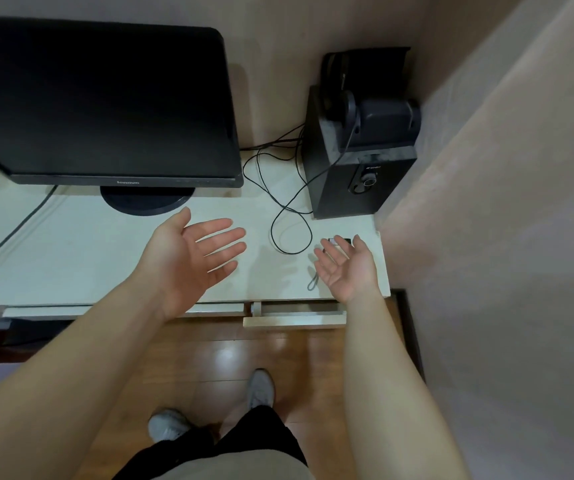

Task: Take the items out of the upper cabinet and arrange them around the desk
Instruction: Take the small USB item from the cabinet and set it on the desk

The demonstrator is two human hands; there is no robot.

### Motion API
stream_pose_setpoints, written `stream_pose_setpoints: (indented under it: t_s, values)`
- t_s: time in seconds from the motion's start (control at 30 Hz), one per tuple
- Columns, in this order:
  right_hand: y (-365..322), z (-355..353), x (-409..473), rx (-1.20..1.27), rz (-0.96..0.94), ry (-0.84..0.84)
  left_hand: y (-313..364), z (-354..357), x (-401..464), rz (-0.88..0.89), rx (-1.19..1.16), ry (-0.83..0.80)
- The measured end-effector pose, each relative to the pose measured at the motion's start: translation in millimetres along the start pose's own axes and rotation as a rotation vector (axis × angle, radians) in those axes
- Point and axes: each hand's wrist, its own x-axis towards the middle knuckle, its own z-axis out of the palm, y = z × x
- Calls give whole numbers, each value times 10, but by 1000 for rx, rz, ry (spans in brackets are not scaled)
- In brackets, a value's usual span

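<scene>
Palms face up on both hands: the left hand [188, 258] and right hand [347, 268] hover over the white table [71, 251], fingers spread, holding nothing. A small dark item [342, 241] (partly hidden) lies just beyond the right hand's fingertips, a looped black cable [290, 233] between the hands.

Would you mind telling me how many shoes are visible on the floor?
2: the left shoe and the right shoe, both on the wooden floor below the desk edge.
</scene>
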Motion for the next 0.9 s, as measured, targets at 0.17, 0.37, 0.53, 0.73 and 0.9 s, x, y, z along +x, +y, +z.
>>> stream_pose_setpoints:
  t_s: [0.17,0.37,0.53,0.73,0.9]
  values:
    - [-93,92,-340,-5,-46,-20,110,19,-254,73,-44,-33]
    - [-134,206,-892,-48,-174,-57,156,-234,-658,186,-84,-80]
    - [70,226,-1552,-118,-242,-99,-77,-578,-1064,189,-160,-119]
    - [448,278,-2260,-203,-281,-177,-483,-1040,-1428,224,-292,-123]
    - [639,320,-2739,-240,-288,-231,-659,-1198,-1761,234,-387,-157]
